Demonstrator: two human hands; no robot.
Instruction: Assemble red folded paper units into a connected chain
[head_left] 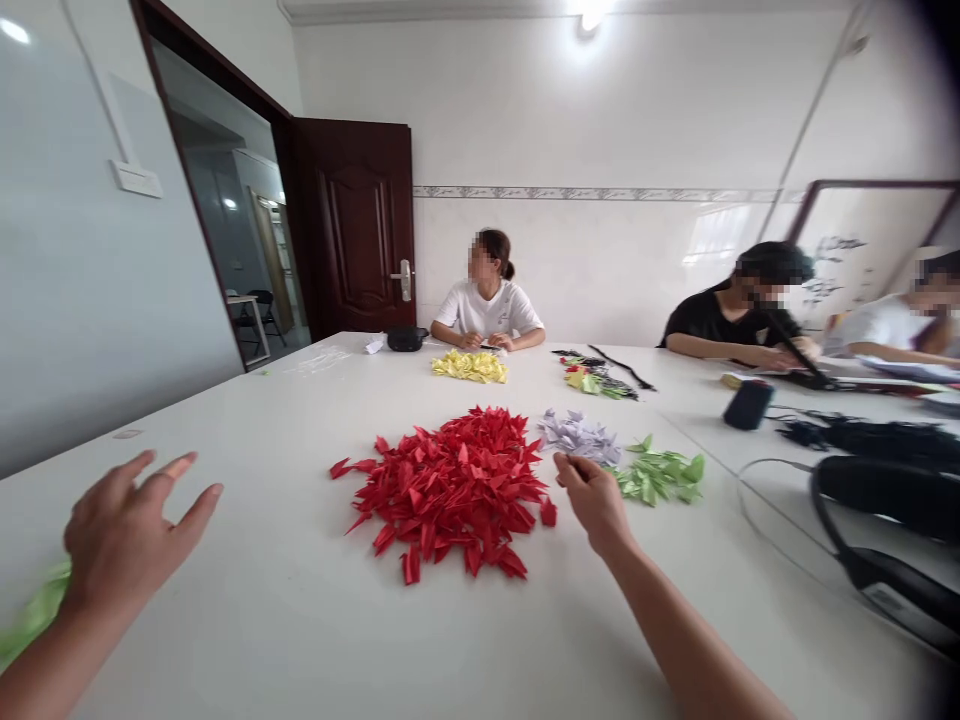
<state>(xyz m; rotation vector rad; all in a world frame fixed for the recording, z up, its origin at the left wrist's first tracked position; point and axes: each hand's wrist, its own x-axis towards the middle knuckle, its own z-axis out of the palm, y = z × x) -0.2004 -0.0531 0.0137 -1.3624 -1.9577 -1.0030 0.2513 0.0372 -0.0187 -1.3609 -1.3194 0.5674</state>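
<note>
A large heap of red folded paper pieces (457, 490), pointed like origami cranes, lies on the white table (315, 620) between my hands. To its left, my left hand (131, 530) is raised over the table with the fingers spread and nothing in them. My right hand (596, 490) is at the heap's right side, thumb and fingers pinched together; whatever is between them is hidden. Just beyond it is a small pile of pale lilac folded papers (577, 437), and right of it a light green pile (664, 472). More light green paper (37, 612) shows partly behind my left forearm.
A yellow paper pile (469, 367) lies before a person in white (491, 310) across the table. Several strung colored papers (596, 380) lie farther right. A dark thread spool (748, 405), black cords (877, 440) and black headphones (885, 540) occupy the right side, where others sit.
</note>
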